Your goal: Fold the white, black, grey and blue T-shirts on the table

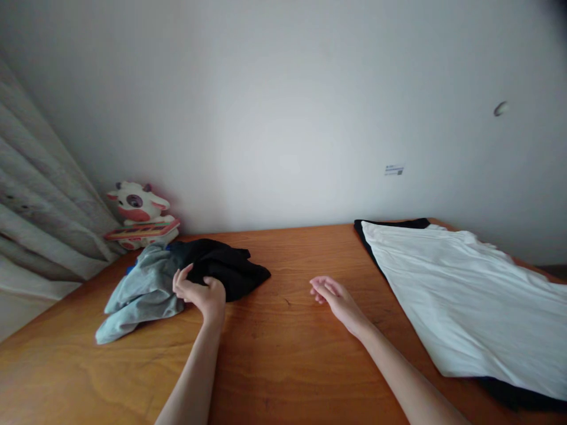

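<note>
My left hand (pixel 201 290) is over a crumpled pile of clothes on the left, its fingers apart and nothing visibly held. Beneath and beside it lie a light grey garment (pixel 148 283) and a black garment (pixel 228 265). Whether the hand touches the cloth I cannot tell. My right hand (pixel 334 298) hovers over the bare wood to the right of the pile, fingers loosely curled together with nothing in them. Farther right a white garment (pixel 465 295) is spread flat, with black cloth (pixel 370 245) showing from under its edges.
The wooden surface (pixel 283 360) runs back to a pale wall (pixel 283 118). A cow-shaped toy with a keyboard (pixel 142 218) stands at the back left, near a light curtain (pixel 35 195). Small blue patches show at the pile. A label (pixel 394 170) is on the wall.
</note>
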